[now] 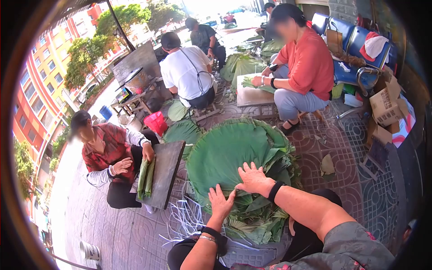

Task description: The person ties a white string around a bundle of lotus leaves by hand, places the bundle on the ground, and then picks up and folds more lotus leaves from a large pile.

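Observation:
A tall pile of large round green lotus leaves (pixel 225 148) stands in front of me, its lower layers folded and ragged. My left hand (pixel 220 202) lies at the near edge of the top leaf, fingers spread. Flat on the same leaf, a little farther right, rests my right hand (pixel 255 178), also with fingers apart. The two thumbs come close together. Neither hand grips anything. Dark bands circle both wrists. Folded leaf pieces (pixel 256 225) hang at the pile's near side, below my hands.
White strips (pixel 186 220) lie left of the pile. A person at left handles rolled leaves (pixel 146 177) on a board (pixel 167 173). Another person in a red top (pixel 310 63) works at a low table (pixel 254 96). Cardboard boxes (pixel 387 105) and blue seats (pixel 360 45) stand at right.

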A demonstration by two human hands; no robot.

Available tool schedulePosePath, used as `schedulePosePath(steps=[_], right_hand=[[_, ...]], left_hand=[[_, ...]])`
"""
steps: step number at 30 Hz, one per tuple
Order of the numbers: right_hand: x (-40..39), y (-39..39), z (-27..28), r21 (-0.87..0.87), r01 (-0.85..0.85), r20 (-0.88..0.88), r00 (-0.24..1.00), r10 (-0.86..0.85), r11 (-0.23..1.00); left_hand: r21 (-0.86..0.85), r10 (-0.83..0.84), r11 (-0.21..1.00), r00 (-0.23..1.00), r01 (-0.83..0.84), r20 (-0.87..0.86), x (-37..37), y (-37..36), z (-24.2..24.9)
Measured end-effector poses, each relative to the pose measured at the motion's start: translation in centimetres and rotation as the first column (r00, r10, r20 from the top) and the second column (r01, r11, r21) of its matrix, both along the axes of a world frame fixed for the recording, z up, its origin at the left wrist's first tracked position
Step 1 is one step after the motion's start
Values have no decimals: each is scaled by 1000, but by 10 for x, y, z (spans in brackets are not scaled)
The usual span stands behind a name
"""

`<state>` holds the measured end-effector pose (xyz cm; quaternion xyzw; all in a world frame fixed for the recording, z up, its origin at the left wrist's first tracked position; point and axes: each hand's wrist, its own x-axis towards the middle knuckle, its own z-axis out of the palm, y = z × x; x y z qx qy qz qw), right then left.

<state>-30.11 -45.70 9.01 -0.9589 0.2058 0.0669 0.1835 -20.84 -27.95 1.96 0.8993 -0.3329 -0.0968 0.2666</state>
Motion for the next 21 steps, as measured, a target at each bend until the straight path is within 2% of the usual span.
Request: schedulePosePath(steps=[4,7,8,11,12,15,16,21], right_hand=[[1,-1,0,-4,0,-3,1000,0,1000],[1,0,1,-3,2,-5,1000,-2,1000],[1,0,2,-2,2,-1,1000,-2,1000],[1,1,3,-21,1,7,1000,-1,1000],[2,1,1,-42,-3,7,1000,3,999],[4,1,-7,-72,-6,11,1000,7,997],[4,2,-7,-78,-5,13,1000,7,997],[2,3,-7,-79,-1,22,1000,3,997]], left_hand=[[129,65,989,996,-72,62,-20,-4,31],[118,-36,993,972,8,232,-26,-4,28],[24,-71,997,957,67,280,-29,-5,30],[-56,-218,965,903,256,371,-47,-10,57],[-89,-289,933,875,348,388,-52,-12,66],[-33,-431,872,800,488,418,-63,-13,69],[-97,-440,856,814,508,379,-65,-13,66],[-125,-457,832,795,541,398,-62,-13,65]])
